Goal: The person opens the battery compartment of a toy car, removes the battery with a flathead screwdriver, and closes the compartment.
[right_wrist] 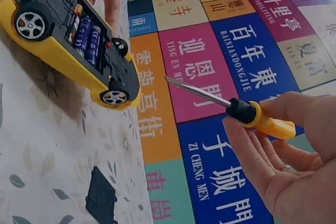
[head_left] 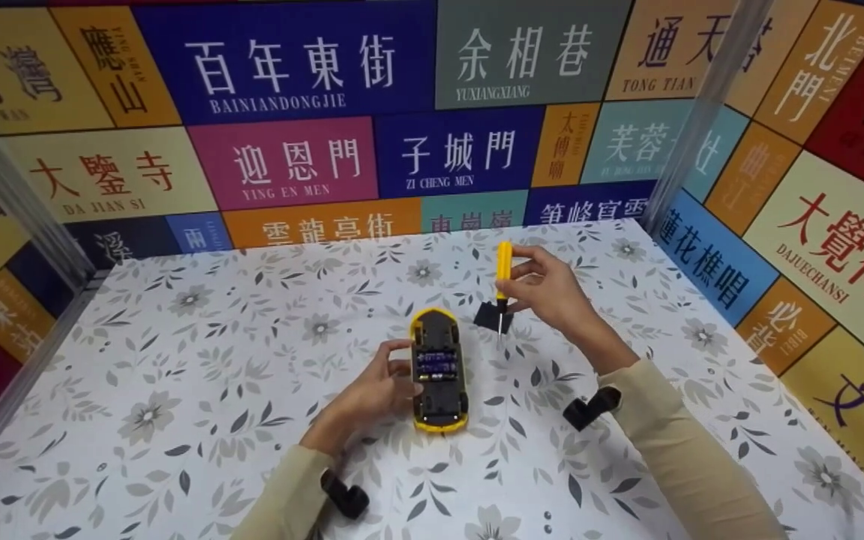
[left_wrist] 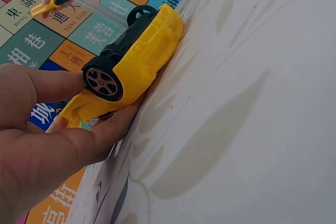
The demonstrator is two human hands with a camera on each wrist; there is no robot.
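A yellow toy car (head_left: 439, 409) lies upside down on the table, its black underside up and the battery bay uncovered. Several purple batteries (right_wrist: 90, 41) sit side by side in that bay. My left hand (head_left: 378, 386) grips the car by its left side, thumb near the underside and fingers around the body. Above the table to the right, my right hand (head_left: 548, 289) pinches a screwdriver (head_left: 504, 271) by its yellow and black handle, the metal shaft pointing down and apart from the car. A black battery cover (right_wrist: 101, 196) lies on the table just behind the screwdriver's shaft.
The table wears a white cloth (head_left: 252, 315) with grey flowers and leaves. Behind and beside it stand walls (head_left: 289, 157) of coloured panels with Chinese lettering. A black camera mount (head_left: 592, 407) sits at the right wrist, another (head_left: 345, 495) at the left.
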